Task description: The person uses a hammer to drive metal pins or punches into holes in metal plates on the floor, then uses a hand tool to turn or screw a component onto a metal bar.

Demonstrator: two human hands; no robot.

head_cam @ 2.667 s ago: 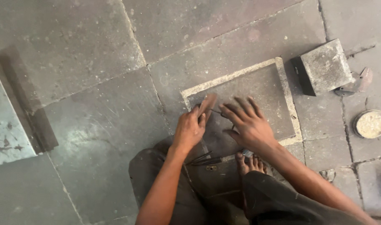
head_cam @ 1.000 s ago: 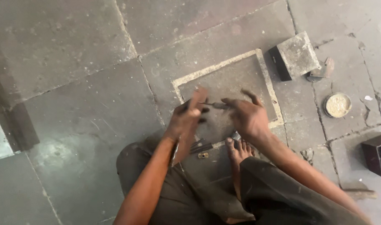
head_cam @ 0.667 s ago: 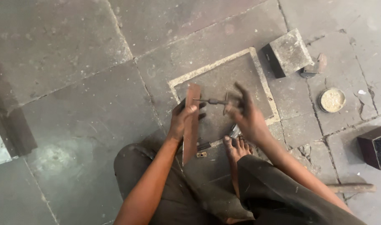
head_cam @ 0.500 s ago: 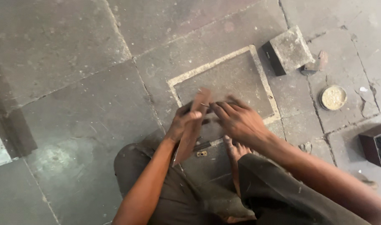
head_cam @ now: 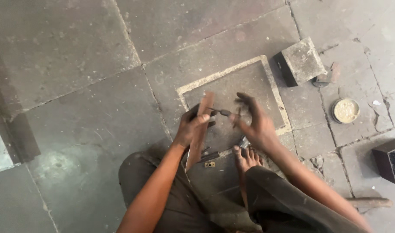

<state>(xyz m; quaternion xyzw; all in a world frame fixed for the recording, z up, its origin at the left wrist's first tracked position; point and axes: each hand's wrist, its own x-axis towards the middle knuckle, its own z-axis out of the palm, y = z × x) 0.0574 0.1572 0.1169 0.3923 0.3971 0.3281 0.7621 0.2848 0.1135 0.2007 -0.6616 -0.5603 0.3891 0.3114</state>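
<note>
— What do we see nearest us?
— Our left hand point(head_cam: 189, 128) gripping a flat metal strip point(head_cam: 199, 129) upright over the floor point(head_cam: 89, 129).
— And beyond?
— Our right hand point(head_cam: 254, 123), fingers spread, touching a thin rod point(head_cam: 221, 112) meeting the strip; a stone block point(head_cam: 302, 60) lies farther off.

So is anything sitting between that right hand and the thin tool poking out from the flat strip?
Nothing visible does. The right hand is already at the tool's end, blurred, while the left hand holds the flat strip upright. Only bare stone floor lies behind.
</note>
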